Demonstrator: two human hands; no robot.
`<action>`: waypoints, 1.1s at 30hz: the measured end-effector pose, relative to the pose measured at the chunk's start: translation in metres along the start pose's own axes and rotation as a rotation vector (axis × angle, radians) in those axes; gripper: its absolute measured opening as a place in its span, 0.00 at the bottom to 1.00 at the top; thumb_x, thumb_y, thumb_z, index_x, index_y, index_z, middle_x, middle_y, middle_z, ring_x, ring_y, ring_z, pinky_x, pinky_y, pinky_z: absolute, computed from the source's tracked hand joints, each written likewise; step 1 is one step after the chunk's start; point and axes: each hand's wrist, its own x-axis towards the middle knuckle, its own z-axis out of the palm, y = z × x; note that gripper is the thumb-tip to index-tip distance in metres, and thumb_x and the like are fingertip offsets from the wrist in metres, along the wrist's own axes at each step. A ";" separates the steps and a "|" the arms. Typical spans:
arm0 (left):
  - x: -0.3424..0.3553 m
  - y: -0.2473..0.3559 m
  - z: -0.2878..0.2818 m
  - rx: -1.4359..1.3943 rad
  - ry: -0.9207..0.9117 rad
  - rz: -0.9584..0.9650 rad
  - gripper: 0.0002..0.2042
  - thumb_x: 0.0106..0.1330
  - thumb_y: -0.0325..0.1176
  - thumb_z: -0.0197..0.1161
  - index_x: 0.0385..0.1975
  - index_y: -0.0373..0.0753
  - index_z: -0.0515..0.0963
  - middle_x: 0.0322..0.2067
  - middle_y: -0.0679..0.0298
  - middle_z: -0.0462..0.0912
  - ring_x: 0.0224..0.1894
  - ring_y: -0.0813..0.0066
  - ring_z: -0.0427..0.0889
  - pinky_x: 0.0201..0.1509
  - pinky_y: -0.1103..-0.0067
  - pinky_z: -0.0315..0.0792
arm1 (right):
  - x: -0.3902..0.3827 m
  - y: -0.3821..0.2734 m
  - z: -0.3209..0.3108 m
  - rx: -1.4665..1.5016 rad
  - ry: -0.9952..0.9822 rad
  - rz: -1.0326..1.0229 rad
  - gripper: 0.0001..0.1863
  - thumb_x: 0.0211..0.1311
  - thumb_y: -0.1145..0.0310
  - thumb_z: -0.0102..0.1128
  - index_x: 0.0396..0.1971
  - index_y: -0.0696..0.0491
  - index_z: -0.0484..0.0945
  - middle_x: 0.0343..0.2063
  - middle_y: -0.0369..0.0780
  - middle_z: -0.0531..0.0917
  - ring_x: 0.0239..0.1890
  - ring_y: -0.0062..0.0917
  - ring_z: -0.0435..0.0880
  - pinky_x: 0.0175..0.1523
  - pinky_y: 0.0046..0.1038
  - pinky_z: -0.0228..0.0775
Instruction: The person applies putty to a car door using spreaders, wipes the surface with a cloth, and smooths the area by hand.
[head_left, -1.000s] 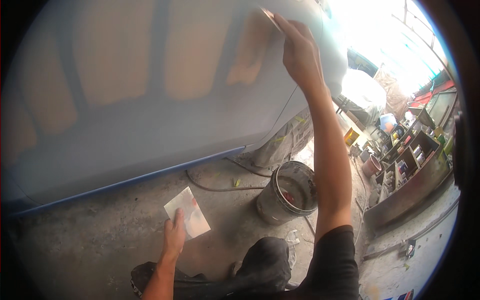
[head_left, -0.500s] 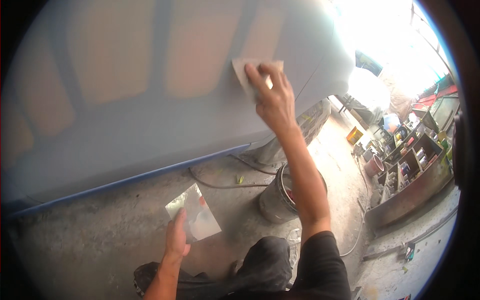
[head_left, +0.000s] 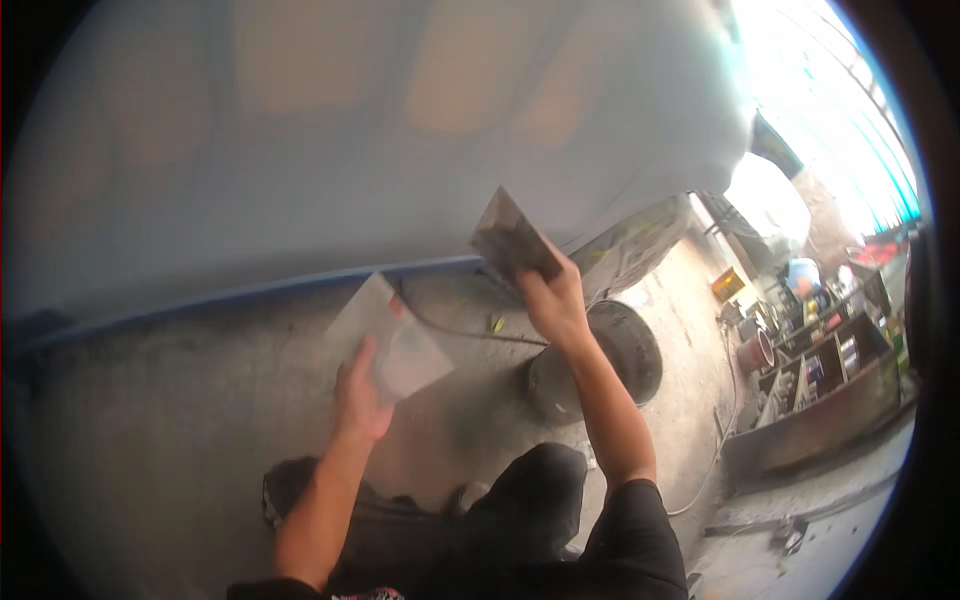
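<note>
Crouched before the pale panel (head_left: 350, 150), the right hand (head_left: 553, 300) pinches a grimy spreader blade (head_left: 515, 243) at one o'clock, while the left hand's (head_left: 362, 400) fingers clamp a flat mixing plate (head_left: 392, 338) level beside it, with the bucket (head_left: 600, 365) at three o'clock.

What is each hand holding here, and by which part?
The right hand grips a flat scraper blade by its lower edge. The left hand holds a flat square plate by its lower left edge.

The right hand (head_left: 553, 300) has dropped its scraper (head_left: 513, 240) from the grey panel (head_left: 400, 150) toward the raised left-hand board (head_left: 395, 340).
</note>
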 end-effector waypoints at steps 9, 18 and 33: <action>0.001 0.007 0.010 0.113 0.032 0.249 0.22 0.74 0.41 0.59 0.59 0.31 0.71 0.53 0.59 0.78 0.53 0.71 0.79 0.56 0.73 0.74 | -0.059 -0.018 0.021 -0.345 -0.683 0.063 0.40 0.51 0.89 0.50 0.68 0.49 0.67 0.62 0.48 0.71 0.63 0.47 0.71 0.66 0.46 0.66; -0.008 0.006 0.009 0.786 0.079 0.377 0.27 0.77 0.51 0.49 0.49 0.26 0.77 0.45 0.56 0.83 0.50 0.74 0.78 0.52 0.75 0.71 | -0.046 -0.041 0.046 -0.657 -0.546 -0.265 0.30 0.56 0.74 0.56 0.63 0.44 0.74 0.57 0.41 0.76 0.63 0.41 0.72 0.68 0.53 0.60; 0.020 0.001 -0.008 0.479 0.235 0.441 0.29 0.77 0.52 0.50 0.54 0.24 0.73 0.49 0.54 0.80 0.50 0.70 0.79 0.55 0.75 0.72 | 0.188 -0.074 -0.161 -0.776 0.219 -0.491 0.26 0.60 0.84 0.46 0.57 0.50 0.77 0.48 0.50 0.83 0.49 0.47 0.83 0.51 0.40 0.76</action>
